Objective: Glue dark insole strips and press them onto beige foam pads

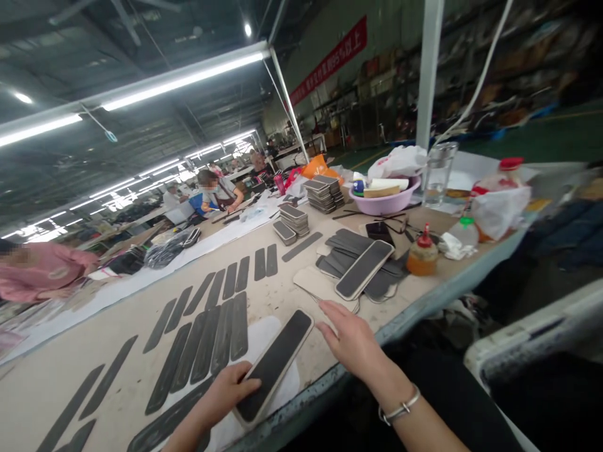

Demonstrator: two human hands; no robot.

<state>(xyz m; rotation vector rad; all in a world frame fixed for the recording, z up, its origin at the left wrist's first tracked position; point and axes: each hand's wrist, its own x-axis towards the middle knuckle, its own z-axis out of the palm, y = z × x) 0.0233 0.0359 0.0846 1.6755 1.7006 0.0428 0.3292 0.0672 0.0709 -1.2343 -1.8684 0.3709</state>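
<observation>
Head view. The left hand [234, 386] is clamped on the near end of a panel [277, 364], dark-faced with a pale rim, thumb across the face. The panel lies slantwise over a white sheet [291, 380] at the near edge of the desk [276, 289]. The right hand [351, 336] is empty, its fingers apart and just beside the panel's far end; a bracelet [400, 408] circles the wrist. Left of the panel, dark strips [239, 326] lie in rows. Beyond the right hand, a second panel [365, 270] rests on a loose pile [342, 243], with a phone [379, 233] behind and a red-nozzled bottle [423, 256] to the right. Farther back stand two stacks of panels [294, 221], a purple basin [391, 202] and a glass jar [439, 177]. Across the desk, a person in pink [47, 270] sits at far left; another person [220, 191] bends over work near the middle.
</observation>
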